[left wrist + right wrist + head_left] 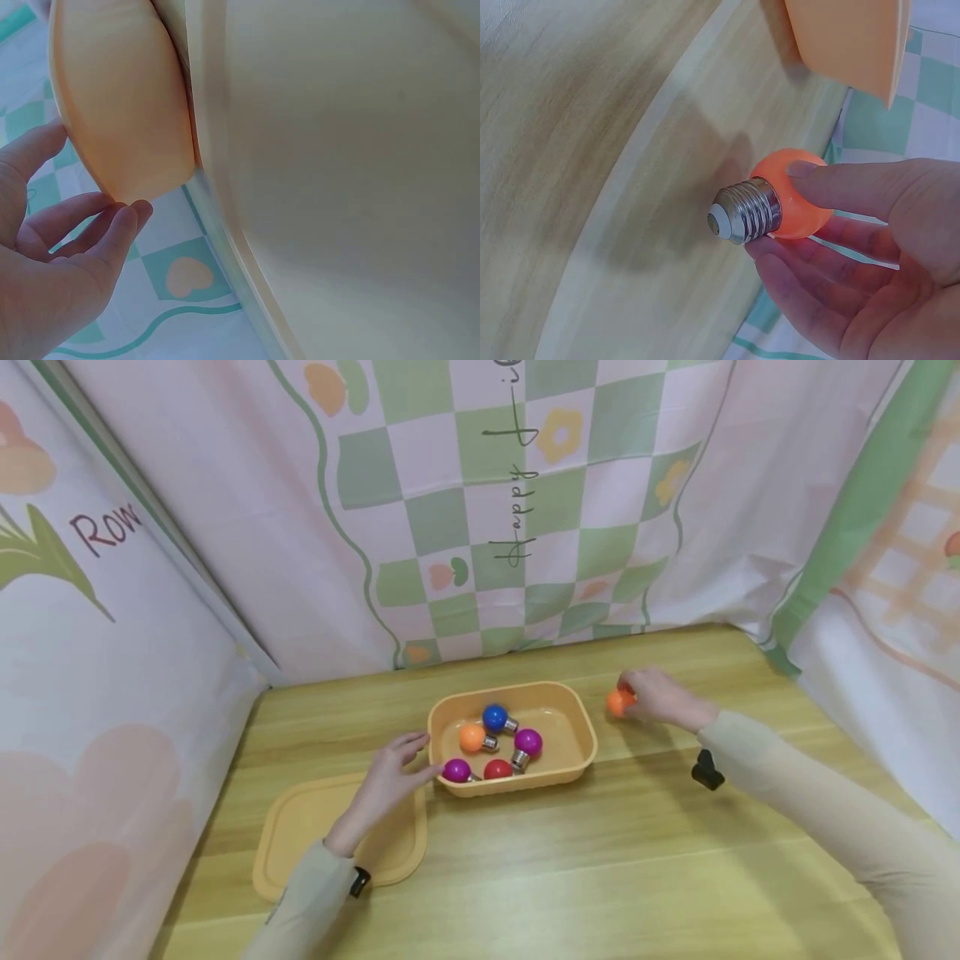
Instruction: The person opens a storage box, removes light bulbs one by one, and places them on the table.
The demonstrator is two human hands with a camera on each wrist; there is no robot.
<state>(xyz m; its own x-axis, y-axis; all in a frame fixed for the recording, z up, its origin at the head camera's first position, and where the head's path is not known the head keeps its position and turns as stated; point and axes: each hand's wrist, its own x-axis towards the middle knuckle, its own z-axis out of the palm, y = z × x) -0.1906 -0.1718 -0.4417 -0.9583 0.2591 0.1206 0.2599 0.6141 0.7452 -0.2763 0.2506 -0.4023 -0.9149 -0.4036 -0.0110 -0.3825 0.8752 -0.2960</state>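
My right hand [660, 697] holds an orange light bulb [619, 702] just right of an orange plastic box [577, 760]. In the right wrist view, thumb and fingers pinch the bulb's round orange globe [799, 214], and its silver screw base [746, 212] sticks out over the tabletop. At the box's left end, my left hand [390, 785] rests its thumb and fingertips against the rim. Inside the box lie a blue bulb [495, 718], another orange bulb [472, 738], two purple bulbs [528, 742] and a red bulb [498, 769], the last partly hidden by the front wall.
The box's flat lid [292, 827] lies on the wooden table [540, 877] at left, partly beneath the left forearm. Printed curtains [427, 518] hang behind the table and along both sides.
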